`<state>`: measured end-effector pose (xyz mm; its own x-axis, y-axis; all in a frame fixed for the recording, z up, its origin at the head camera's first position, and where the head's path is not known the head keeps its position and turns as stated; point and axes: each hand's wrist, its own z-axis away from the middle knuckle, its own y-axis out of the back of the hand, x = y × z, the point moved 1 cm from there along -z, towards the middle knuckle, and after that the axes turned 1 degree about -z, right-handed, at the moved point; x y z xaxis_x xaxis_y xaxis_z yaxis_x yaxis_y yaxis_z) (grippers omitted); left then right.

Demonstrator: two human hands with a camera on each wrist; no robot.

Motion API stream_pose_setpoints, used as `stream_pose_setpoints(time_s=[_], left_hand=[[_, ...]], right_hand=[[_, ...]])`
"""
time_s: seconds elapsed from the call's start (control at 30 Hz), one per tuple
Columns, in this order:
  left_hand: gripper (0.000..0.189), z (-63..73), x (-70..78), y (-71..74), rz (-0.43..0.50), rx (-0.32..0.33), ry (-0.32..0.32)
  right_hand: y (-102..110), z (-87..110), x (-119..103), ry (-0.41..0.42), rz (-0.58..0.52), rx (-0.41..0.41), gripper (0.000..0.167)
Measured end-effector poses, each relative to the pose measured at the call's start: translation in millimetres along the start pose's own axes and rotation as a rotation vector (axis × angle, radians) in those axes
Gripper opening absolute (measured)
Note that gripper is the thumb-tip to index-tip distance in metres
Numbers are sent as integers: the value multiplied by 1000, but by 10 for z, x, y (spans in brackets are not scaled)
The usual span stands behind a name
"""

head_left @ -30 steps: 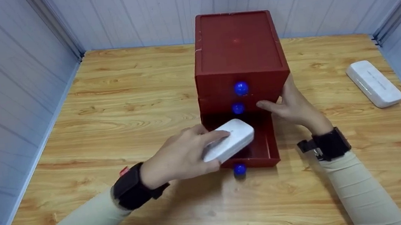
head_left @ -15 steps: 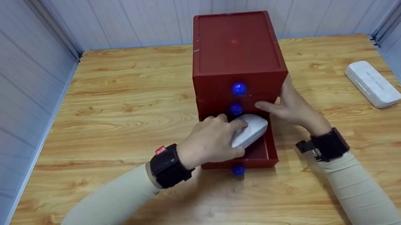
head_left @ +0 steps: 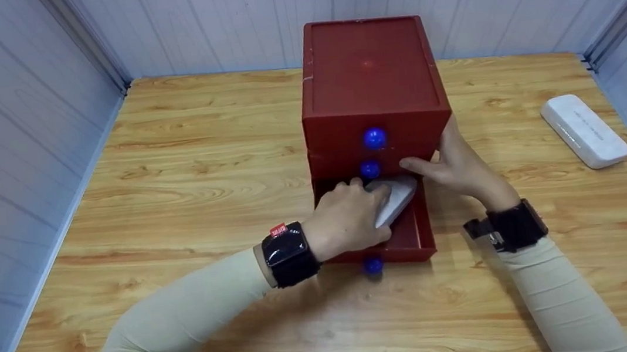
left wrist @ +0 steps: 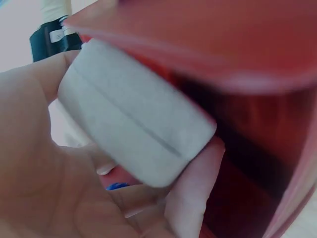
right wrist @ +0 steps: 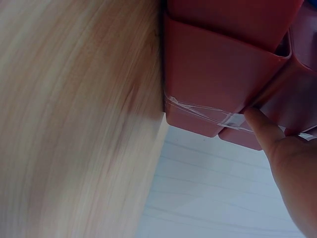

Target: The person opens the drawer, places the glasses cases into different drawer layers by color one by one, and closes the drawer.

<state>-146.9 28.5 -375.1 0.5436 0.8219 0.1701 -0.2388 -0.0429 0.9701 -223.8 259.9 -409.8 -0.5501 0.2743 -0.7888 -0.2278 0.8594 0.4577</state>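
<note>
My left hand (head_left: 350, 216) pinches a white case (head_left: 396, 199) with rounded corners and holds it tilted, partly inside the pulled-out bottom drawer (head_left: 422, 225) of a red drawer cabinet (head_left: 369, 66). In the left wrist view, a seam runs along the side of this white case (left wrist: 133, 114), and fingers reach round its ends beneath a red overhang. My right hand (head_left: 463, 165) rests on the cabinet's right side, its thumb on the front. In the right wrist view a straight finger (right wrist: 262, 126) touches the cabinet's side; the other fingers are mostly hidden.
A second white case (head_left: 586, 130) lies on the wooden table (head_left: 199, 153) at the right. Blue round knobs sit on the drawer fronts, the lowest knob (head_left: 373, 265) on the pulled-out drawer. Pale panelled walls (head_left: 213, 22) border the table at the back and both sides.
My left hand has carried the white case rightward from above the front of the drawer and lower into it. The right hand stays in place against the cabinet.
</note>
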Motion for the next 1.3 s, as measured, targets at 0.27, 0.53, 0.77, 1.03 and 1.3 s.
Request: stream_pose_setpoints(time_s=[0.27,0.53,0.77,1.03,1.3], left_hand=[[71,-102,-37,-75,36,-79,34],[86,-154,-62,-104,37,-143,20],[95,-178,-84,-65,123,-226,39],[87,-192,-42,-62,180,-244,-7],[69,-183,39,-54,166,-253,-27]], right_hand=[[-6,-19,-17,15,4,-9,97],[-9,-31,-41,15,-8,-11,97],[-1,-21,-20,-4,-7,-15,99],[-1,-7,-12,0,-27,-10,95],[-4,-5,0,14,-30,-11,95]])
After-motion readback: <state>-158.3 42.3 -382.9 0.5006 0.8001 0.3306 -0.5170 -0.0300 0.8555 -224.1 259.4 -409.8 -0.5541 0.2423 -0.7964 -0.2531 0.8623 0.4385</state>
